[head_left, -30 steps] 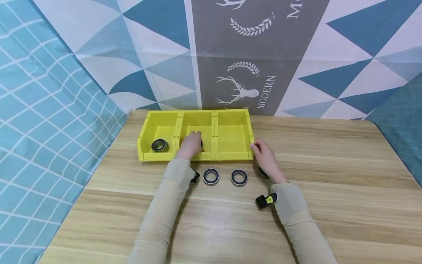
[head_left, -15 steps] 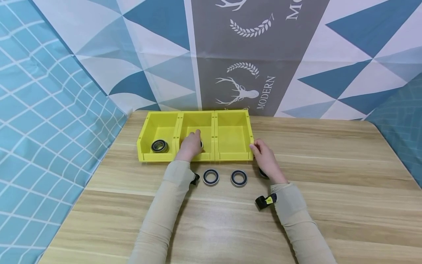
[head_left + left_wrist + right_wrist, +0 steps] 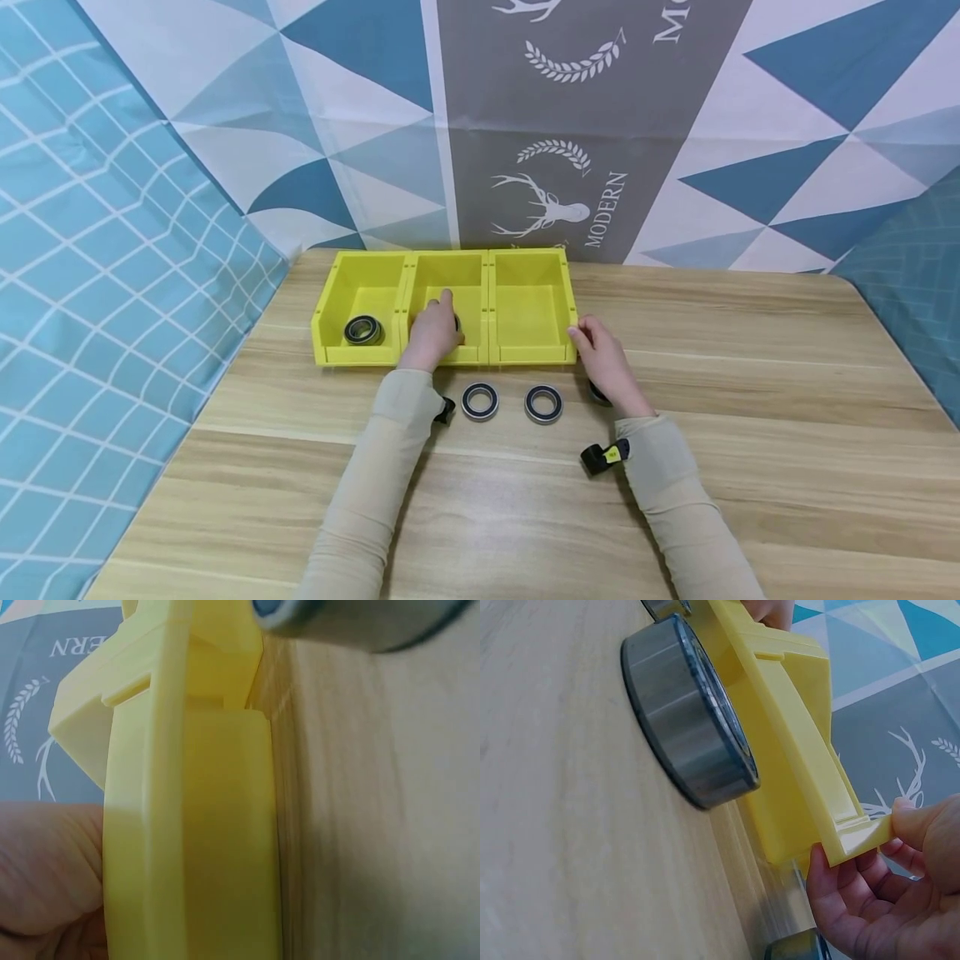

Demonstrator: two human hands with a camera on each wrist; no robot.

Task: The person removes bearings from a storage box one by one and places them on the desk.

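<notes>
My left hand point(image 3: 431, 332) reaches into the middle compartment of a yellow three-part storage bin point(image 3: 528, 356). A bearing point(image 3: 458, 322) shows partly between its thumb and fingers; the hand covers the rest. In the left wrist view the fingertips are hidden behind the bin's front wall. My right hand point(image 3: 606, 360) pinches the bin's right front corner between thumb and fingers, plain in the right wrist view. Two ring bearings, a left one point(image 3: 480, 402) and a right one point(image 3: 543, 404), lie flat before the bin. Another bearing point(image 3: 597, 394) lies partly under the right hand.
The left compartment holds bearings point(image 3: 363, 331) that seem stacked. No bearing shows in the right compartment. The wooden table point(image 3: 787, 400) stretches out to the right and in front. A patterned cloth backdrop point(image 3: 540, 108) hangs behind the bin.
The left hand shifts slightly within the middle compartment; its index finger looks straighter and its thumb shows more. The right hand, the bin and the bearings on the table stay put.
</notes>
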